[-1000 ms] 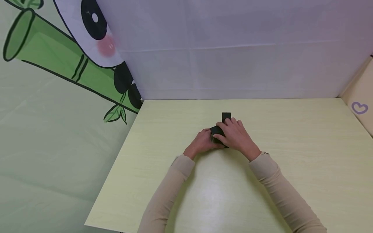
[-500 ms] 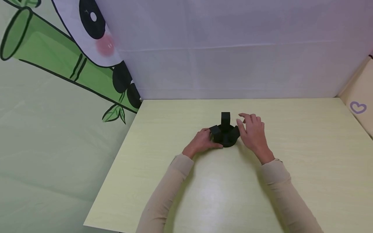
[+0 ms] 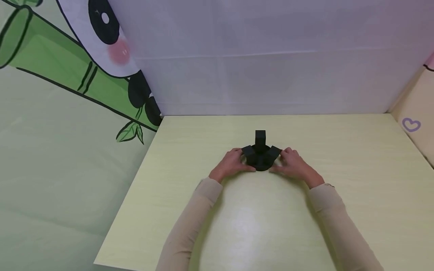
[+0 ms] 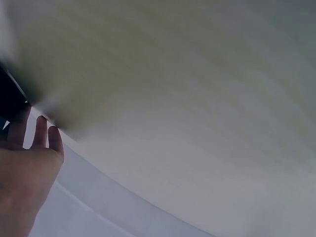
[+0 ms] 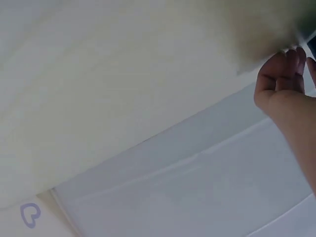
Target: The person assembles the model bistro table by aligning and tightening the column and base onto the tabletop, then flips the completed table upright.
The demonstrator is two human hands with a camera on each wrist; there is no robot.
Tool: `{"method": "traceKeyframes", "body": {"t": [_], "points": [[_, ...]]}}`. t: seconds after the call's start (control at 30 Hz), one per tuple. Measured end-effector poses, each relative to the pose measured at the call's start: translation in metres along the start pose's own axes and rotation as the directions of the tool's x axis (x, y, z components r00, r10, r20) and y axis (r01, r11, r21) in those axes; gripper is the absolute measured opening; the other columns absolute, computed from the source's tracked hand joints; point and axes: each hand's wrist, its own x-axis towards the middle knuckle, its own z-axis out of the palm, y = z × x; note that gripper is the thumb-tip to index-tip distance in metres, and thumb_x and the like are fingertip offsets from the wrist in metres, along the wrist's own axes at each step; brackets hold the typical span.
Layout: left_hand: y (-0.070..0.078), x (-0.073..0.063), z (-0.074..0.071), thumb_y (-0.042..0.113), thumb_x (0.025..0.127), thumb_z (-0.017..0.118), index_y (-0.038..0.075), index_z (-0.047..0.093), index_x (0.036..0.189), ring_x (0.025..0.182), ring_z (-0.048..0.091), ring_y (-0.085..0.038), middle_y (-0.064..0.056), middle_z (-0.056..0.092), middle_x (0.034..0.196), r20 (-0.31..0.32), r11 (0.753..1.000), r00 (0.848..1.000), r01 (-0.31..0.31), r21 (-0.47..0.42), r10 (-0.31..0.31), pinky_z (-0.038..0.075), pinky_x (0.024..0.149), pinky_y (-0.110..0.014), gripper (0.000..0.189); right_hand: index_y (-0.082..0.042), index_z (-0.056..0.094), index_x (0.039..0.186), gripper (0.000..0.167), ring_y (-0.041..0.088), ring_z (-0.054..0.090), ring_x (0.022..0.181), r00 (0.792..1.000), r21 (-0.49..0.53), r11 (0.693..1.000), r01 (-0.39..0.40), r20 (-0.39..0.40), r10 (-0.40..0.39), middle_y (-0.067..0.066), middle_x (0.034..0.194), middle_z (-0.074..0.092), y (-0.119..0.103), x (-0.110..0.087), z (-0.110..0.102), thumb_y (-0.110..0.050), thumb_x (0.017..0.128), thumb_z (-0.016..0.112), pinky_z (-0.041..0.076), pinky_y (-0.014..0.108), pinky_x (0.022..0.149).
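A black three-armed stand (image 3: 261,162) sits on the pale table, with a round base and three blocky arms spread to the left, back and right. On its left side my left hand (image 3: 232,164) holds it, fingers behind the left arm and thumb along the front of the base. My right hand (image 3: 293,165) grips the opposite side, its thumb at the front right of the base and its fingers at the right arm. In the left wrist view only a dark edge of the stand (image 4: 10,94) shows beside the left hand (image 4: 29,163). The right hand (image 5: 284,84) has bent fingers in the right wrist view.
The pale wood-look table (image 3: 244,226) runs back to a lilac cloth wall (image 3: 271,75). A green cloth with a bamboo drawing (image 3: 68,64) hangs at the left. On the right stands a cream panel with a purple heart (image 3: 411,125).
My right hand has come off the top of the stand, swung out to the right, and returned to its right side. The left hand has kept its place on the left side.
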Motion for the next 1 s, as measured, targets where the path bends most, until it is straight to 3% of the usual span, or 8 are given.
{"method": "traceKeyframes", "body": {"t": [0.13, 0.47, 0.6, 0.67, 0.8, 0.83, 0.93, 1.0], "points": [[0.0, 0.001, -0.002, 0.049, 0.08, 0.089, 0.008, 0.061, 0.143, 0.136, 0.049, -0.033, -0.014, 0.059, 0.141, 0.0, 1.0, 1.0, -0.002, 0.023, 0.002, 0.041, 0.112, -0.044, 0.08, 0.01, 0.065, 0.107, 0.06, 0.037, 0.044, 0.096, 1.0, 0.0, 1.0, -0.009, -0.01, 0.009, 0.016, 0.1, 0.049, -0.003, 0.004, 0.004, -0.041, 0.085, 0.087, 0.038, 0.042, 0.077], [-0.003, 0.003, -0.003, 0.05, 0.077, 0.091, 0.005, 0.069, 0.129, 0.13, 0.051, -0.033, -0.013, 0.064, 0.131, -0.022, 0.999, 1.0, -0.001, 0.038, 0.002, 0.045, 0.107, -0.041, 0.072, 0.008, 0.069, 0.095, 0.048, 0.036, 0.045, 0.096, 0.999, 0.095, 0.995, -0.039, -0.019, 0.041, 0.016, 0.097, 0.052, -0.001, 0.008, 0.005, -0.034, 0.084, 0.089, 0.039, 0.041, 0.077], [-0.006, 0.005, -0.005, 0.041, 0.081, 0.09, 0.008, 0.07, 0.127, 0.118, 0.055, -0.02, -0.005, 0.069, 0.12, -0.007, 0.995, 0.999, -0.039, -0.095, 0.038, 0.047, 0.101, -0.034, 0.06, 0.0, 0.068, 0.092, 0.035, 0.028, 0.048, 0.086, 0.999, 0.21, 0.977, -0.029, 0.031, 0.023, 0.012, 0.09, 0.055, -0.003, 0.008, 0.0, -0.03, 0.088, 0.085, 0.041, 0.037, 0.073], [-0.006, 0.004, -0.007, 0.037, 0.085, 0.088, 0.008, 0.07, 0.127, 0.109, 0.059, -0.015, -0.003, 0.071, 0.116, 0.022, 0.977, 0.999, -0.038, -0.21, 0.044, 0.048, 0.095, -0.031, 0.054, 0.0, 0.067, 0.094, 0.031, 0.028, 0.049, 0.081, 0.997, 0.284, 0.958, -0.032, 0.076, 0.011, 0.015, 0.085, 0.056, -0.007, 0.007, -0.006, -0.029, 0.094, 0.08, 0.041, 0.037, 0.071], [0.0, 0.0, -0.016, 0.041, 0.095, 0.075, 0.005, 0.071, 0.125, 0.098, 0.063, -0.015, -0.006, 0.072, 0.114, 0.11, 0.927, 0.994, 0.017, -0.375, 0.026, 0.049, 0.085, -0.031, 0.047, 0.01, 0.062, 0.127, 0.051, 0.038, 0.059, 0.105, 0.986, 0.405, 0.909, -0.099, 0.165, 0.033, 0.027, 0.113, 0.064, -0.019, 0.0, -0.02, -0.036, 0.104, 0.064, 0.049, 0.045, 0.09], [0.001, -0.001, -0.018, 0.044, 0.098, 0.07, 0.003, 0.072, 0.121, 0.095, 0.063, -0.017, -0.007, 0.072, 0.109, 0.132, 0.92, 0.991, 0.028, -0.391, 0.026, 0.049, 0.082, -0.032, 0.047, 0.012, 0.06, 0.126, 0.055, 0.038, 0.058, 0.105, 0.982, 0.427, 0.896, -0.123, 0.181, 0.048, 0.028, 0.111, 0.062, -0.022, -0.001, -0.023, -0.039, 0.106, 0.06, 0.047, 0.047, 0.093], [0.009, -0.001, -0.027, 0.055, 0.101, 0.057, 0.003, 0.073, 0.117, 0.096, 0.064, -0.02, -0.01, 0.072, 0.105, 0.197, 0.909, 0.98, 0.067, -0.412, 0.017, 0.051, 0.084, -0.033, 0.056, 0.011, 0.062, 0.099, 0.06, 0.027, 0.056, 0.084, 0.971, 0.473, 0.858, -0.199, 0.212, 0.108, 0.016, 0.085, 0.058, -0.031, -0.004, -0.034, -0.047, 0.108, 0.053, 0.046, 0.043, 0.087], [0.017, -0.001, -0.035, 0.059, 0.102, 0.05, 0.001, 0.073, 0.114, 0.1, 0.066, -0.024, -0.011, 0.073, 0.106, 0.247, 0.898, 0.969, 0.112, -0.425, -0.005, 0.052, 0.088, -0.034, 0.064, 0.003, 0.049, 0.076, 0.063, 0.02, 0.036, 0.065, 0.959, 0.495, 0.831, -0.255, 0.236, 0.154, 0.006, 0.067, 0.037, -0.037, -0.004, -0.042, -0.052, 0.107, 0.051, 0.037, 0.036, 0.071]]}}
